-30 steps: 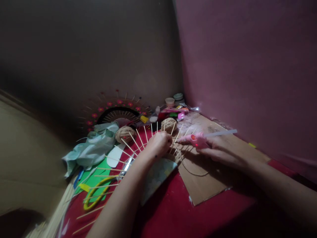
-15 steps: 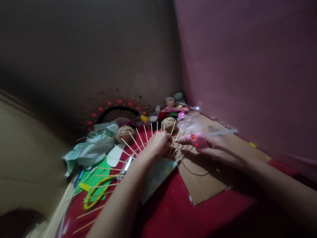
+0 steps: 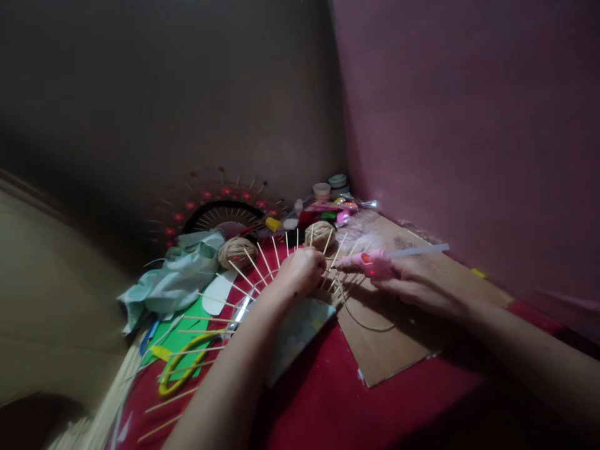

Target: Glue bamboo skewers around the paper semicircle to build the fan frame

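My right hand (image 3: 415, 284) is wrapped round a pink glue gun (image 3: 379, 264), with a translucent glue stick jutting out of its back and a small red light glowing on its side. The gun's nozzle points left, close to the fingertips of my left hand (image 3: 300, 270). Those fingers are closed in a pinch on a brown twine (image 3: 368, 327), which loops down over the cardboard. Thin wooden sticks (image 3: 265, 261) fan outward around a pale floral-patterned piece (image 3: 300, 334) beneath my left forearm. The pinch point itself is partly hidden by the hand.
Yellow-handled scissors (image 3: 180, 369) lie under the sticks on the left. Two twine balls (image 3: 238, 253) sit behind, beside a pale green cloth (image 3: 180, 275). Cardboard (image 3: 375, 356) covers part of the red surface (image 3: 319, 400). A flower-decorated round frame (image 3: 206, 196) leans at the back wall.
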The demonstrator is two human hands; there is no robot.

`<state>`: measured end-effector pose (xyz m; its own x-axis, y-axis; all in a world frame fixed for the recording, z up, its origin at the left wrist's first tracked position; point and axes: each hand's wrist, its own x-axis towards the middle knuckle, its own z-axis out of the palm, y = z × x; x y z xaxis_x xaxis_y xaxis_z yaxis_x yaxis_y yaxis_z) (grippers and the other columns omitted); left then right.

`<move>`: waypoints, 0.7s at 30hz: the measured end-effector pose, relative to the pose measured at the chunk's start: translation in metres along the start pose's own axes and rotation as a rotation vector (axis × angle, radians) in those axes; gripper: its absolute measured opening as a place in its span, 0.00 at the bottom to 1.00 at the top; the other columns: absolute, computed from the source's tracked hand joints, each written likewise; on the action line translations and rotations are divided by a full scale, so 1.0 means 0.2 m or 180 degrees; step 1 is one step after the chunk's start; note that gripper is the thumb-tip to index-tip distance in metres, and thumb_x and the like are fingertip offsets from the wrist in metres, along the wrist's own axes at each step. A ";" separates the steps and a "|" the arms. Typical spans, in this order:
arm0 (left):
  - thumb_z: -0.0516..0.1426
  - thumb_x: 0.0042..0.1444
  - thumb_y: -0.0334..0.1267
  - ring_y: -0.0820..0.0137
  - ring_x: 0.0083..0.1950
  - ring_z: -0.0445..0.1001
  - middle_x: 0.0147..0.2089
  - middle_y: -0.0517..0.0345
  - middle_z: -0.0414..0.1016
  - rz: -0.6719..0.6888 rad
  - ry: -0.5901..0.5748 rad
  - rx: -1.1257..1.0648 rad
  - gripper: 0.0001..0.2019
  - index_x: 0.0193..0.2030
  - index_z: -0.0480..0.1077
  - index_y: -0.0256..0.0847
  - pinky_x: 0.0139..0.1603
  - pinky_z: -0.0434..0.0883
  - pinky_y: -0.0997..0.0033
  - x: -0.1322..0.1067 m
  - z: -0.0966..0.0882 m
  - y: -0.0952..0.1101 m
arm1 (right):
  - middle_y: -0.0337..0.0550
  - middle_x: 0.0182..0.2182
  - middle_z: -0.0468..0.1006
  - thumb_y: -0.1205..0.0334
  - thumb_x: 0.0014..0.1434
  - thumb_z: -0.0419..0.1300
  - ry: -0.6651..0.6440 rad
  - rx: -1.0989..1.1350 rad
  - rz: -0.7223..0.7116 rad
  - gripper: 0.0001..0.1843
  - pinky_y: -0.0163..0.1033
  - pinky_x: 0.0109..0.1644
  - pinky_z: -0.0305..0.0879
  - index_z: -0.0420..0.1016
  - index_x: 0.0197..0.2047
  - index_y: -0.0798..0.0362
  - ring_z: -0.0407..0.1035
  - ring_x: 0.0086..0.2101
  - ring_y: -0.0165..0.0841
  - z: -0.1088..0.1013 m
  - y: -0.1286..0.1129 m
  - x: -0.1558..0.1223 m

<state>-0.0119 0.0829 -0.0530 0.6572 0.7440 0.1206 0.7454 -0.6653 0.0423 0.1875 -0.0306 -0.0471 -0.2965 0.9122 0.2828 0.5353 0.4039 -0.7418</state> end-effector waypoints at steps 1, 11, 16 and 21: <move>0.51 0.47 0.32 0.71 0.32 0.69 0.32 0.55 0.73 -0.0008 -0.0005 0.0005 0.09 0.28 0.73 0.41 0.32 0.62 0.73 0.00 0.00 0.00 | 0.37 0.46 0.75 0.62 0.58 0.48 -0.0041 0.0040 0.0001 0.21 0.44 0.56 0.60 0.68 0.54 0.42 0.66 0.49 0.37 0.00 -0.01 0.00; 0.50 0.47 0.32 0.71 0.32 0.69 0.33 0.54 0.73 -0.0020 -0.0048 -0.0014 0.10 0.28 0.74 0.40 0.32 0.62 0.73 0.00 0.00 0.00 | 0.36 0.51 0.71 0.64 0.58 0.48 -0.0061 0.0044 -0.0012 0.22 0.45 0.56 0.60 0.65 0.56 0.41 0.62 0.53 0.37 0.00 -0.01 -0.01; 0.50 0.47 0.33 0.71 0.32 0.69 0.32 0.55 0.73 -0.0021 -0.0027 0.0008 0.10 0.27 0.73 0.40 0.31 0.61 0.73 0.00 0.00 0.00 | 0.37 0.51 0.71 0.65 0.58 0.47 -0.0133 0.0015 0.0063 0.22 0.45 0.57 0.58 0.67 0.55 0.43 0.61 0.53 0.37 0.00 -0.04 0.00; 0.50 0.48 0.33 0.71 0.31 0.69 0.32 0.55 0.73 -0.0038 -0.0014 0.0058 0.10 0.27 0.73 0.41 0.31 0.61 0.73 0.00 0.00 0.01 | 0.38 0.51 0.71 0.65 0.58 0.46 -0.0178 0.0101 0.0024 0.22 0.42 0.58 0.56 0.67 0.55 0.45 0.62 0.53 0.35 0.00 -0.03 0.00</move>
<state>-0.0112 0.0816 -0.0531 0.6487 0.7522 0.1158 0.7551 -0.6551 0.0257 0.1838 -0.0334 -0.0431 -0.3368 0.9096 0.2433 0.5127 0.3939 -0.7629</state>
